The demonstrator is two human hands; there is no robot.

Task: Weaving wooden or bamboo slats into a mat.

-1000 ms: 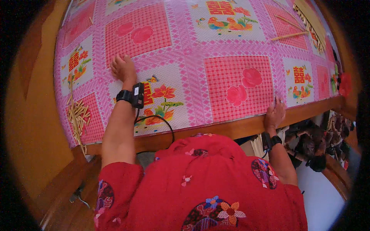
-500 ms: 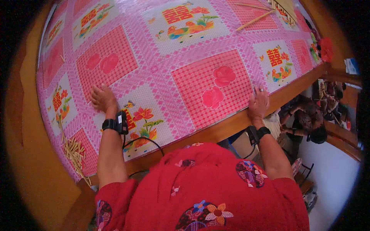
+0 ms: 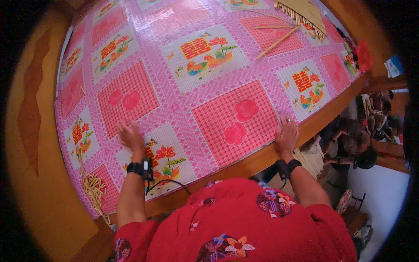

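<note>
Two grips (image 3: 132,138) (image 3: 286,134), two wristbands (image 3: 135,167) (image 3: 293,164), one red shirt (image 3: 235,205), one tablecloth (image 3: 174,105), one stick heap (image 3: 94,189)

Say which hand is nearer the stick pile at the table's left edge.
Left. The left hand is above and right of the stick pile in view; the right hand is much farther right.

Looks yellow-brown at the left, on a floor or wall (image 3: 52,183) with a dark zigzag patch (image 3: 30,105), whitish on a smooth surface (image 3: 384,201) at lower right, and shiny with light (image 3: 179,19) atop a big wood-edged table (image 3: 331,112).
</note>
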